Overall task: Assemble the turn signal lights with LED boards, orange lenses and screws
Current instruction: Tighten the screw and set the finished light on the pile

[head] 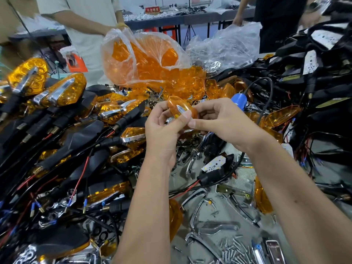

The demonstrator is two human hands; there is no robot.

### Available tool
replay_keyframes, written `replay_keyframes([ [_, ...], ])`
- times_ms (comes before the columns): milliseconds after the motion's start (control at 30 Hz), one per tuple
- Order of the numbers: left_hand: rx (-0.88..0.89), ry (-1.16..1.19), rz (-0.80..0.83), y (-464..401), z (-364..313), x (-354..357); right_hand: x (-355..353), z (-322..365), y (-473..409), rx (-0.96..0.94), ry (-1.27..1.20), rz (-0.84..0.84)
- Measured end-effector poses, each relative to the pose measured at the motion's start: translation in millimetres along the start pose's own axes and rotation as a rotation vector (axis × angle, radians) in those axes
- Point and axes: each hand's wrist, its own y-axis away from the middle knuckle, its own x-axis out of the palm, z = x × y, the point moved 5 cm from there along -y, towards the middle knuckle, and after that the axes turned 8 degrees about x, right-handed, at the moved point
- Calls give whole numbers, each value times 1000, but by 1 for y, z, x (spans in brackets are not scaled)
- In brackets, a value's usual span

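An orange lens [181,107] with a chrome trim strip across it is held up above the table's middle. My left hand [163,130] pinches its lower edge with thumb and fingers. My right hand [219,121] grips it from the right, thumb pressed against the left thumb. Below them a black housing with a white LED board [214,164] lies on the table, red and black wires trailing from it. Loose screws [232,248] are scattered at the bottom right.
Finished orange signal lights [62,90] with black stems are piled on the left. A clear bag of orange lenses [144,60] stands behind, a bag of chrome parts [222,48] beside it. Black housings [314,73] heap up at right. Chrome trims [198,204] litter the front. Two people stand across the table.
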Motion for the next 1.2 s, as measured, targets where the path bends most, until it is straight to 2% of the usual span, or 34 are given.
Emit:
replay_keyframes([
  [200, 24, -28, -40, -1, -2, -4, 3, 5, -2, -59, 173, -98],
  [533, 60, -68, -86, -2, -4, -2, 2, 2, -2, -45, 176, -133],
  [667, 37, -88, -31, -3, -5, -3, 1, 3, -1, -28, 182, -104],
  [833, 49, -127, 33, -5, -10, -5, -5, 14, 2, -115, 221, -103],
  [1033, -20, -129, 12, -2, -4, -3, -3, 20, 5, -130, 224, -141],
  [1200, -100, -116, -1, -2, 4, 4, -4, 21, 5, -99, 406, -219],
])
